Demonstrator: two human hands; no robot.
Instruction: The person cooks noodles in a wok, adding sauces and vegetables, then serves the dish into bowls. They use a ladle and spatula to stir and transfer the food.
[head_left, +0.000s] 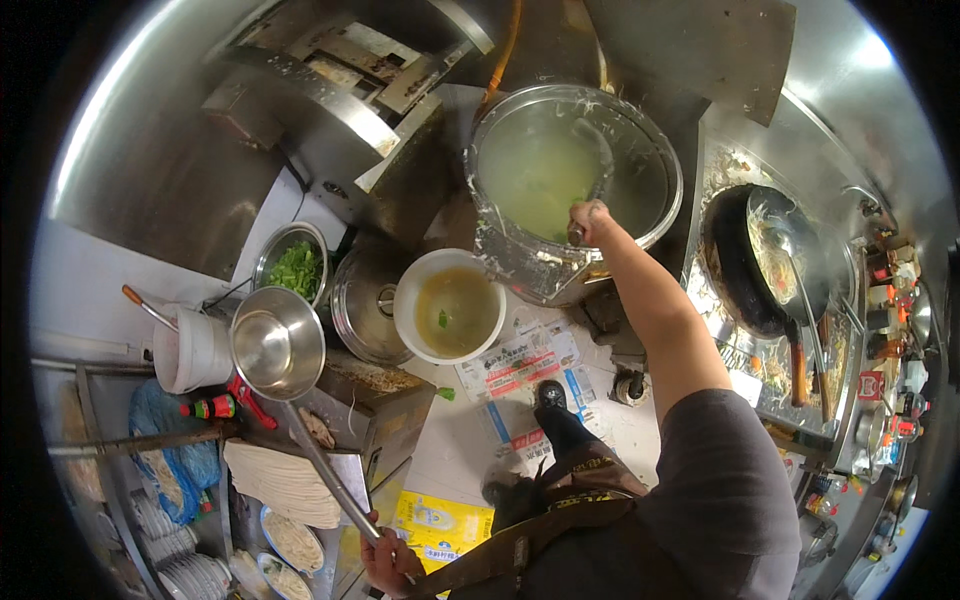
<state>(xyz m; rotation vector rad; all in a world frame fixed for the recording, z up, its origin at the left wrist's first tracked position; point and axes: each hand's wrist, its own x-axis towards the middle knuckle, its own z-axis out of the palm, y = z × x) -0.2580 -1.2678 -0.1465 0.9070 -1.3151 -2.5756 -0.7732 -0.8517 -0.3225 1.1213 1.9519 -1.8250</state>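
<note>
My left hand (390, 559) grips the long handle of a steel ladle pot (277, 343), whose deep round bowl looks empty. With my right hand (590, 222) I hold the handle of a utensil that reaches into a large steel stockpot (670, 196) of cloudy, greenish liquid; its far end is blurred by steam. Just below the stockpot is a white bucket (405, 330) of brownish broth with a green leaf floating in it. A round metal lid (360, 315) lies to the left of the bucket. Chopped greens (296, 271) fill a steel bowl beyond the ladle pot.
To the right, a black wok (724, 270) of noodles with a ladle rests on the stove. A white tub (191, 349), a stack of pale sheets (281, 480), plates of noodles (294, 540) and stacked dishes (196, 576) stand left. Flattened cardboard (517, 367) covers part of the floor.
</note>
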